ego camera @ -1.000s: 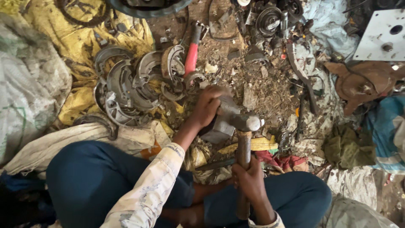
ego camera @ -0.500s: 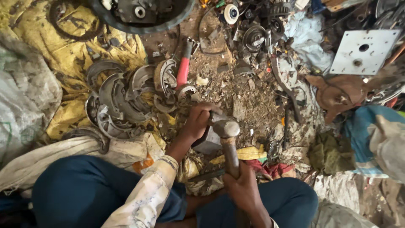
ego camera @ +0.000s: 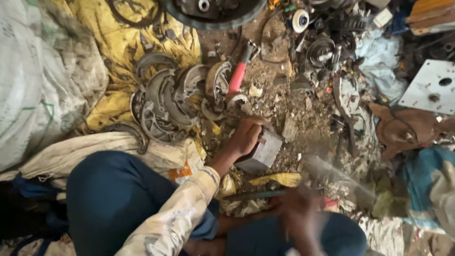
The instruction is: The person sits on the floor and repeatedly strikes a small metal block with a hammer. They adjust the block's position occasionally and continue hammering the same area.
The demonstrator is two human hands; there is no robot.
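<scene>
Below, left hand grips one metal block; right hand seemingly blurred.

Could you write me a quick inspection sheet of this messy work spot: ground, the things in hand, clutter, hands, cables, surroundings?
Surface: bare dirt ground strewn with rubble and scraps.
Job's things: grey rectangular metal block on the ground; a blurred hammer-like tool, too smeared to make out.
Clutter: pile of curved grey metal shoes, red-handled tool, pale metal plate with holes, small white wheel.
Hands: left hand grips the block; right hand is motion-blurred, shut on the tool's handle.
Cables: thin dark wire loop near the top.
Surroundings: yellow cloth, white woven sack, large dark round part.
</scene>
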